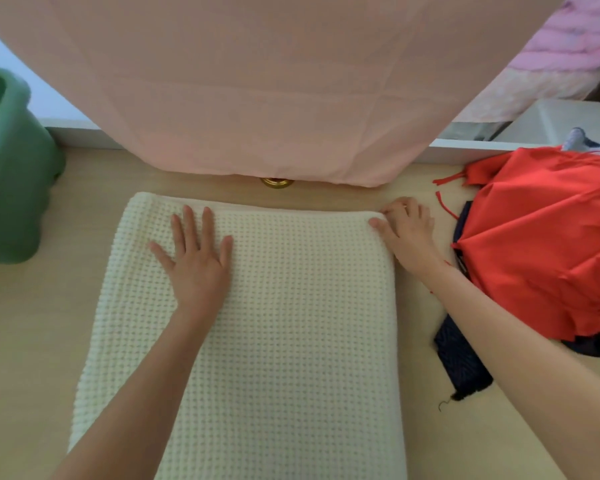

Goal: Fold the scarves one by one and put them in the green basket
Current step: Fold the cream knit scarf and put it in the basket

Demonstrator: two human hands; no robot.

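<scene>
One cream scarf (274,323) laid flat on the bench (21,323), left hand (196,265) pressed on it with fingers (189,226) spread, its far right corner pinched by right hand (407,233), one green basket (11,174) to its left, one red scarf (541,244) and one navy scarf (461,358) heaped to its right

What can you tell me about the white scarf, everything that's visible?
The white scarf is a thick cream knit with a waffle texture, lying flat on the wooden table as a neat rectangle; its near end runs out of frame. The far edge looks rounded, like a fold. The left hand presses flat on its far left part, fingers spread. The right hand pinches its far right corner. It lies apart from the green basket at the left and the red scarf at the right.
</scene>
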